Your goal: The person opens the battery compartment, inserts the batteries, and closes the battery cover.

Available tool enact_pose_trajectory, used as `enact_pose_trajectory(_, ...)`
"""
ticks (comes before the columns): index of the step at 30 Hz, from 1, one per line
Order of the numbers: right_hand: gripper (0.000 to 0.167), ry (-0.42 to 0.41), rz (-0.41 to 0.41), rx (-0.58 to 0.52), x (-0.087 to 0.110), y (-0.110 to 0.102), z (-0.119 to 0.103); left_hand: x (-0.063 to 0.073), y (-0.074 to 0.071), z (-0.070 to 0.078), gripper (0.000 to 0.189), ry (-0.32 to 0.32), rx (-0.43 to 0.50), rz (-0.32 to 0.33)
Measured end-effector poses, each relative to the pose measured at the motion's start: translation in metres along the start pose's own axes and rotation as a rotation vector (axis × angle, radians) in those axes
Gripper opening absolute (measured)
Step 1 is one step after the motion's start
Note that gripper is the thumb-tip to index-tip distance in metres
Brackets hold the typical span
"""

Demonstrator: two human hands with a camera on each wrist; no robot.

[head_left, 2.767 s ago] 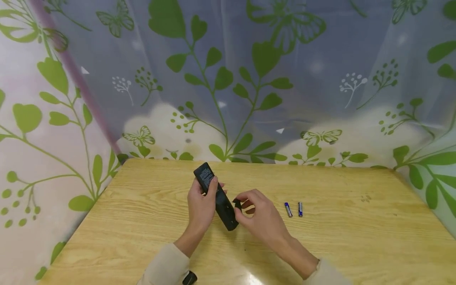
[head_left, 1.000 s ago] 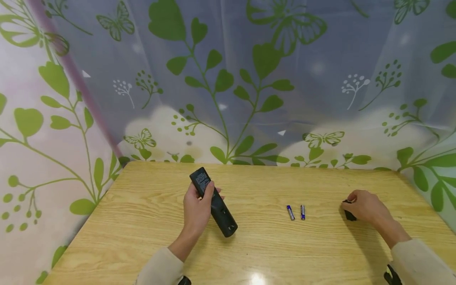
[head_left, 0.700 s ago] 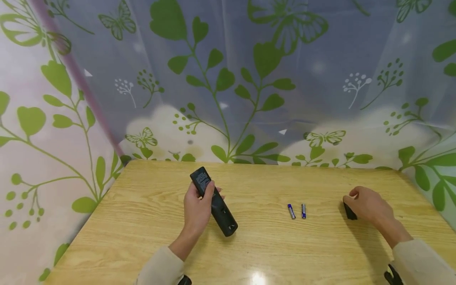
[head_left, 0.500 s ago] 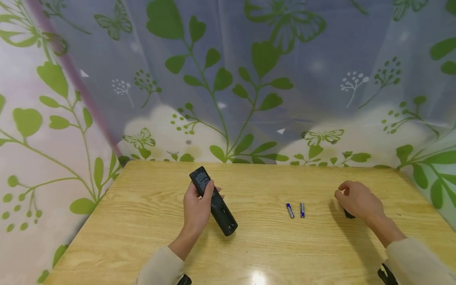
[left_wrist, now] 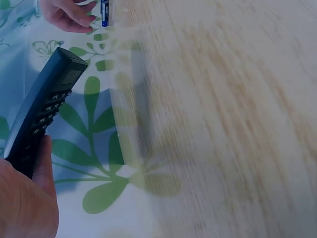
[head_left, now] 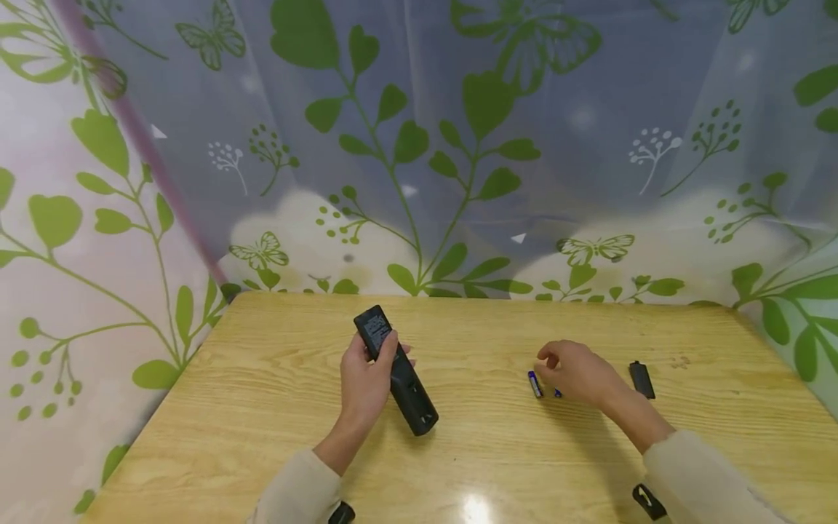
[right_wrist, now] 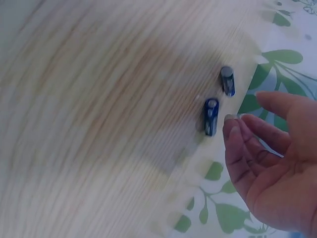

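Note:
My left hand [head_left: 363,382] grips a black remote control [head_left: 412,400] with its back up, thumb across it; the battery compartment at its near end is uncovered. Its buttoned face shows on the remote [left_wrist: 42,106] in the left wrist view. Over two small blue and silver batteries hovers my right hand [head_left: 579,371], fingers loosely bent and holding nothing. The left battery [head_left: 535,384] lies by its fingertips; the right battery [head_left: 558,393] is mostly hidden under the hand. Both batteries [right_wrist: 211,117] lie apart on the table in the right wrist view, close to the right hand [right_wrist: 277,173].
A black battery cover [head_left: 642,380] lies on the wooden table [head_left: 275,364], right of the right hand. Behind the table hangs a curtain [head_left: 419,160] printed with green leaves and butterflies. Black straps [head_left: 648,502] show by the sleeves.
The right hand carried the battery cover off to the right, laid it on the table and let go, then came back left over the batteries. The left hand has kept hold of the remote control.

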State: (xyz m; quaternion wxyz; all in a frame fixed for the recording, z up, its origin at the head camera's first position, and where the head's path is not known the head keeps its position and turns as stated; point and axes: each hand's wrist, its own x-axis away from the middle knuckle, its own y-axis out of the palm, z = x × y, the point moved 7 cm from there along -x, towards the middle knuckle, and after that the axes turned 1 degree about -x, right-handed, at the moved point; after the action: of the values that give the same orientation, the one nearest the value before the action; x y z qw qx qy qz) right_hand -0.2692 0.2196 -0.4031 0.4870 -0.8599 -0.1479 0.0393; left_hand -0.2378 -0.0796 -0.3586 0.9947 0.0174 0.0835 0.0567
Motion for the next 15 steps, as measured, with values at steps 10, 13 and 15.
enact_pose_trajectory(10, 0.026, -0.013, -0.024, 0.031, -0.007, 0.014, -0.012, -0.001, 0.000, 0.000, 0.027, 0.006, 0.000, -0.008)
enact_pose_trajectory(13, 0.020, -0.030, -0.031, 0.029, -0.008, 0.018, -0.015, -0.001, 0.000, -0.001, 0.028, 0.005, -0.007, -0.006)
enact_pose_trajectory(15, 0.016, -0.031, -0.027, 0.028, -0.009, 0.020, -0.016, -0.001, 0.000, -0.001, 0.028, 0.006, -0.014, -0.006)
